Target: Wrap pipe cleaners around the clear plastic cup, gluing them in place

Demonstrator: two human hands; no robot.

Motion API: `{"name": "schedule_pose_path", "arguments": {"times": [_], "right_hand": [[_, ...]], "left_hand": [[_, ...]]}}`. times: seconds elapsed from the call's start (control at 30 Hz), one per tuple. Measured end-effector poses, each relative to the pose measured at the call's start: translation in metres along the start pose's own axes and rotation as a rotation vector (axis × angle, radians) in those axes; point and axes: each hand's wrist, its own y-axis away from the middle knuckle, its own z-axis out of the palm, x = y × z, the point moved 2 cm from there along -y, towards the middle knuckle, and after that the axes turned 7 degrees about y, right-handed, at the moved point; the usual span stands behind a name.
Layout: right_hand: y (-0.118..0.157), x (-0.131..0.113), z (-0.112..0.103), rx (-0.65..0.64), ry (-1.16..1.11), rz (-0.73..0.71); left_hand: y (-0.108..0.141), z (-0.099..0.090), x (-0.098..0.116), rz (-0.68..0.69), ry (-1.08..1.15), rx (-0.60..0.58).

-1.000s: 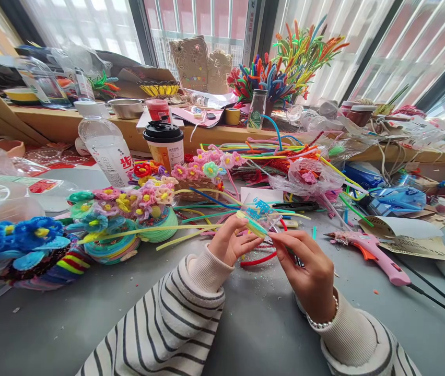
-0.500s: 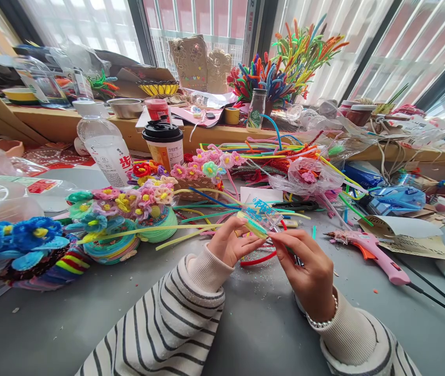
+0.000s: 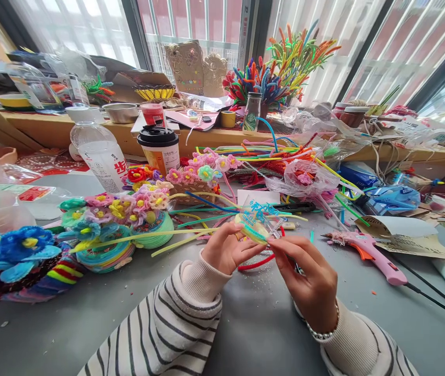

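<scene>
Over the middle of the grey table, my left hand pinches the left side of a clear plastic piece with blue writing and a yellow and turquoise fuzzy rim. From the other side, my right hand has thumb and forefinger closed at the right end of that rim. Metal scissors show partly behind the right fingers; how they are held is hidden. A yellow pipe cleaner runs out to the left of my left hand. Beneath the hands lies a red pipe cleaner.
Fuzzy flower baskets line the left. Behind them stand a water bottle and a lidded cup. A heap of pipe cleaners fills the back middle. A pink glue gun with a cable lies at the right.
The rimmed plastic piece has tilted so more of its face shows. The whole view has shifted slightly. Both hands keep their hold.
</scene>
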Motion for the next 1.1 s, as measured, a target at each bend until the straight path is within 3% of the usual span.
{"name": "schedule_pose_path", "arguments": {"times": [0.23, 0.33, 0.9, 1.1], "right_hand": [[0.002, -0.007, -0.01, 0.049, -0.037, -0.018], [0.002, -0.01, -0.014, 0.032, -0.036, -0.027], [0.006, -0.018, -0.029, -0.032, -0.08, -0.051], [-0.002, -0.021, -0.027, 0.03, -0.111, 0.028]], "left_hand": [[0.007, 0.001, -0.002, -0.016, 0.024, -0.337], [0.011, 0.004, -0.002, 0.001, -0.002, -0.405], [0.018, 0.004, -0.002, -0.036, -0.092, -0.32], [0.018, 0.004, -0.001, -0.014, -0.143, -0.309]]}}
